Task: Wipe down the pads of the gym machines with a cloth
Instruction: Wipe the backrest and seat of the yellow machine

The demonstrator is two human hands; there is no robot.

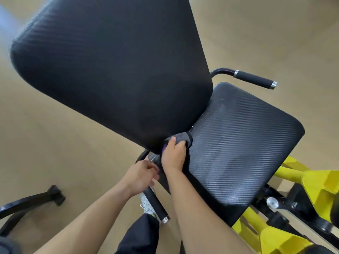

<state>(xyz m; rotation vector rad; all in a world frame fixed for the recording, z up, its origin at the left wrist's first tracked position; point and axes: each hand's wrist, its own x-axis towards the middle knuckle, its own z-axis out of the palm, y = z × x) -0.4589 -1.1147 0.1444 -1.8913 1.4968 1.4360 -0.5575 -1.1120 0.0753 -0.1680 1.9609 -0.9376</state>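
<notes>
In the head view, a grey cloth is gripped under the curled fingers of the right hand and pressed into the seam where the tilted back pad meets the seat pad. The cloth is bunched small, probably so that it can be pushed into this narrow corner, which a flat wipe would likely miss. A purple edge is seen beside the thumb; what it belongs to cannot be told.

The left hand is held just beside the seat pad's near edge, above the near handle, with its fingers loosely curled and nothing seen in them. Whether the machine is touched by it cannot be told; it may be kept there for balance while the body is leant forward.

Dull smears are seen across the seat pad, so that surface is judged not yet finished. The far handle and the yellow frame are left untouched.
</notes>
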